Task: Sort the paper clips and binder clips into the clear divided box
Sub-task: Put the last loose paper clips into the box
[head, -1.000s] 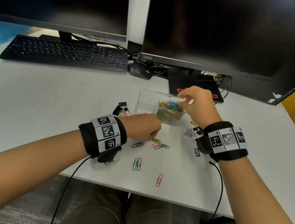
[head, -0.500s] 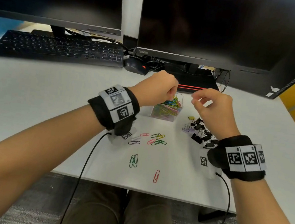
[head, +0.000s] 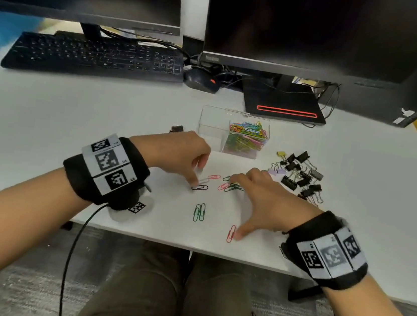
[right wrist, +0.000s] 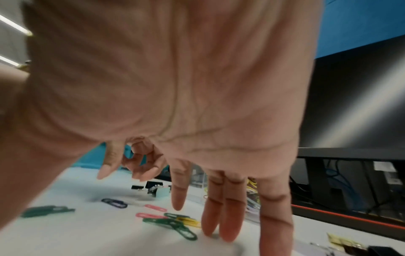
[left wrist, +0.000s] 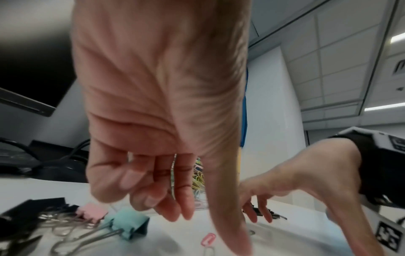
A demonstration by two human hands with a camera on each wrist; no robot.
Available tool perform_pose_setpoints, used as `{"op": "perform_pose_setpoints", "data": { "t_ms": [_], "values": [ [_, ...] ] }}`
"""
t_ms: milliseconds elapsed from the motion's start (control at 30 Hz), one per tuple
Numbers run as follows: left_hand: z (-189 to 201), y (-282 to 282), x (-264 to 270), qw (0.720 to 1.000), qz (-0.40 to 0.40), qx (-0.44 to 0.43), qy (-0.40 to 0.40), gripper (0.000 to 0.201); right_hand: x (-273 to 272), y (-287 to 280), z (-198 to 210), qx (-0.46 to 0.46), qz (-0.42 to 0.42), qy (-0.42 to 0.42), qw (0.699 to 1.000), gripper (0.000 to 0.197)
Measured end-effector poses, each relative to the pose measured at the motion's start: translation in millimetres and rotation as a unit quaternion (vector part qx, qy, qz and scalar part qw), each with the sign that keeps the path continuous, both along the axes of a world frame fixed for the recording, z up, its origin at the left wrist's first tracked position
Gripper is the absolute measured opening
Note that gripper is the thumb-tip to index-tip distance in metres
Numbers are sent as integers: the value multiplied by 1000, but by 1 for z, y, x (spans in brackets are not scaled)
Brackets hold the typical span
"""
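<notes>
The clear divided box [head: 214, 124] stands mid-table; its right half holds several coloured paper clips [head: 248, 136], its left half looks bare. Loose paper clips lie in front: black [head: 199, 187], pink [head: 213, 177], a green pair [head: 199, 212], red [head: 231, 233]. My left hand [head: 192, 171] has its fingers curled and its thumb [left wrist: 230, 225] touching the table by a pink clip [left wrist: 208, 239]. A thin sliver shows among those fingers; I cannot tell what it is. My right hand [head: 251, 202] is spread flat, its fingertips [right wrist: 228, 232] beside green clips [right wrist: 168, 223].
A pile of binder clips [head: 300, 174] lies right of the box, and a few more [head: 177, 128] sit behind my left hand. A keyboard [head: 96, 57], a mouse [head: 202, 81] and a monitor base [head: 282, 101] line the back. The table's front edge runs just below the red clip.
Both hands have come down from the box to the loose paper clips on the table. The left hand no longer hovers over the box's right half.
</notes>
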State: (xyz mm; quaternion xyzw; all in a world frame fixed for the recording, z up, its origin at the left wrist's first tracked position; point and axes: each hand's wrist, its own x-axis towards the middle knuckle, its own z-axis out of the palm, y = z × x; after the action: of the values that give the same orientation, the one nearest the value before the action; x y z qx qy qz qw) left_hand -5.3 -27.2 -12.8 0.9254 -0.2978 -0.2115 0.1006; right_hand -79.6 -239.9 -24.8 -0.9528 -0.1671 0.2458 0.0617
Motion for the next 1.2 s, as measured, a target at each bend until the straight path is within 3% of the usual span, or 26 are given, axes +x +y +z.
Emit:
{"op": "perform_pose_setpoints", "data": {
  "t_ms": [200,333,433,567,733,867,1200],
  "values": [
    [-5,-6,-12,996,-34,83,11,64,16,11,3,9,-55,-20,998,86],
    [-11,-21,-22,987,-90,128,-23,68,22,7,8,32,-83,-4,996,90],
    [-14,-33,-23,986,-88,122,-69,64,23,7,10,19,-77,9,997,90],
    [-13,-38,-14,986,-44,97,-130,67,24,13,7,28,-48,9,998,76],
    [-7,-25,-5,996,-10,67,-55,70,35,18,-1,40,-27,-54,997,40],
    [-5,-24,-6,994,-12,108,-30,61,42,21,-7,51,-48,-57,996,17],
    [-14,-35,-5,998,29,27,-45,30,42,26,-8,-5,-20,-89,996,11]
  ]
}}
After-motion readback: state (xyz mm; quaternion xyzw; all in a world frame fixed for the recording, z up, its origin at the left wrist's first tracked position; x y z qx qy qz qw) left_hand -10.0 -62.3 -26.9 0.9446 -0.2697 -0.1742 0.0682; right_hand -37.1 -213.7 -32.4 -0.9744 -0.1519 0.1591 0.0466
